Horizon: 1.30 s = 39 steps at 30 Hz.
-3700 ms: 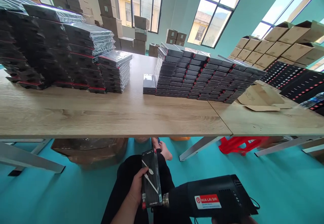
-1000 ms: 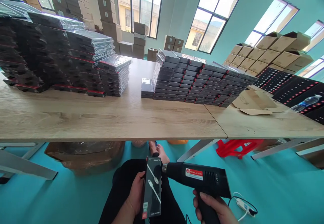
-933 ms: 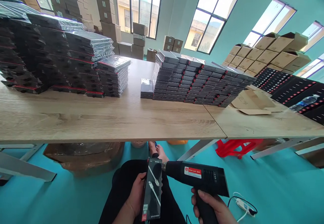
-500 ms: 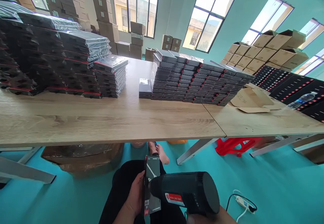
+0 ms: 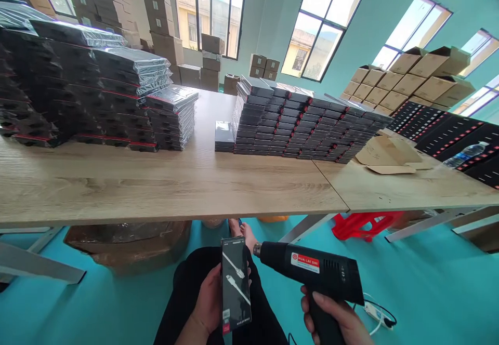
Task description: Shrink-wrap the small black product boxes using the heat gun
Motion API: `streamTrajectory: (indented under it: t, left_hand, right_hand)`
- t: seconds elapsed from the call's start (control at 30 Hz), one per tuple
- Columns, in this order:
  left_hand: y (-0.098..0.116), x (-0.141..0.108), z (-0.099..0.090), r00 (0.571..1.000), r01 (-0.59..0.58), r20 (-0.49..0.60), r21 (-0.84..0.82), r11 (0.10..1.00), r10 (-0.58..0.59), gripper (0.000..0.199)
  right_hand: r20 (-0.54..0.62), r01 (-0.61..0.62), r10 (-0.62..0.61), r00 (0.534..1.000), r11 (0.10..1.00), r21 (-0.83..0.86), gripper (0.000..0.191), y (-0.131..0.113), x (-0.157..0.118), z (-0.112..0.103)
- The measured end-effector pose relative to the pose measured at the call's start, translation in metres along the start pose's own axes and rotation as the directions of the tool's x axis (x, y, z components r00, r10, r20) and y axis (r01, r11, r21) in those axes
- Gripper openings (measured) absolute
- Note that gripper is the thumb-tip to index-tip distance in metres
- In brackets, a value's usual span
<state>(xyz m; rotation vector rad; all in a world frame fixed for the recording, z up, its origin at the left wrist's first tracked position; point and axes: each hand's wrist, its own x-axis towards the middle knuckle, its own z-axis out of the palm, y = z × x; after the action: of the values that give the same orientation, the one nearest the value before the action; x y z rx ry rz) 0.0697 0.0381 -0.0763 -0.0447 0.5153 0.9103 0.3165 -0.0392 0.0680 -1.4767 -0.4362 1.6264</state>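
Long pale wooden tables (image 5: 167,184) carry stacks of flat black boxes (image 5: 300,124). Below their edge, the left hand (image 5: 208,303) grips a slim black cable box (image 5: 235,284) upright, face exposed to the black heat gun (image 5: 312,272) clenched in the right hand (image 5: 335,321), nozzle just beside its top.

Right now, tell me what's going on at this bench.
A seated person holds a flat black cable box upright in the left hand and grips a black heat gun in the right hand, its nozzle beside the box's upper right edge. On the wooden table ahead stand film-wrapped stacks and stacks of black boxes.
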Motion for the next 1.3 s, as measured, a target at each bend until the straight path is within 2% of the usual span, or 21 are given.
streamTrajectory:
  t: [0.1, 0.23, 0.4, 0.5, 0.7, 0.9, 0.97, 1.07, 1.17, 1.23, 1.3]
  left_hand:
    - [-0.002, -0.002, 0.0, 1.0, 0.017, -0.014, 0.021, 1.0, -0.016, 0.05]
    - [-0.004, -0.001, 0.0, 0.998, 0.059, -0.024, 0.053, 0.997, -0.058, 0.049]
    - [-0.004, -0.003, 0.0, 0.995, 0.092, -0.048, 0.095, 0.991, -0.087, 0.05]
    - [-0.005, -0.003, 0.0, 0.994, 0.072, -0.085, 0.122, 0.99, -0.062, 0.049]
    - [-0.006, -0.004, 0.0, 0.986, 0.159, -0.077, 0.157, 0.975, -0.148, 0.049]
    - [-0.006, -0.005, 0.001, 0.982, 0.157, -0.134, 0.165, 0.974, -0.136, 0.043]
    - [-0.006, -0.006, 0.001, 0.979, 0.165, -0.149, 0.154, 0.974, -0.143, 0.042]
    - [-0.006, -0.007, 0.005, 0.98, 0.146, -0.157, 0.149, 0.978, -0.122, 0.042]
    - [-0.004, -0.009, 0.008, 0.975, 0.178, -0.161, 0.134, 0.975, -0.156, 0.047]
    - [-0.002, -0.009, 0.008, 0.97, 0.199, -0.168, 0.135, 0.971, -0.176, 0.052]
    - [-0.001, -0.008, 0.006, 0.97, 0.199, -0.172, 0.138, 0.97, -0.174, 0.053]
  right_hand:
    - [-0.013, -0.02, 0.021, 1.0, 0.994, 0.103, 0.045, -0.008, 0.003, -0.001]
    - [-0.011, -0.039, 0.04, 0.999, 0.991, 0.126, 0.04, -0.012, 0.0, -0.003]
    - [0.022, -0.056, 0.053, 0.998, 0.985, 0.161, 0.043, -0.011, 0.003, -0.001]
    - [0.022, -0.055, 0.052, 0.998, 0.988, 0.146, 0.044, -0.013, 0.003, 0.002]
    - [0.043, -0.031, 0.029, 0.999, 0.998, 0.049, 0.04, -0.019, -0.001, 0.01]
    - [0.066, -0.03, 0.026, 0.997, 0.998, 0.055, 0.046, -0.019, -0.002, 0.018]
    - [0.122, -0.023, 0.025, 0.992, 1.0, -0.015, 0.049, -0.018, -0.005, 0.018]
    - [0.219, 0.042, 0.014, 0.976, 0.968, -0.248, 0.049, -0.021, -0.01, 0.018]
    - [0.164, 0.127, -0.068, 0.984, 0.915, -0.383, 0.048, -0.029, -0.012, 0.023]
    - [0.092, 0.148, -0.123, 0.988, 0.925, -0.349, 0.047, -0.035, -0.013, 0.028]
    - [0.097, 0.138, -0.112, 0.989, 0.937, -0.32, 0.049, -0.039, -0.014, 0.032]
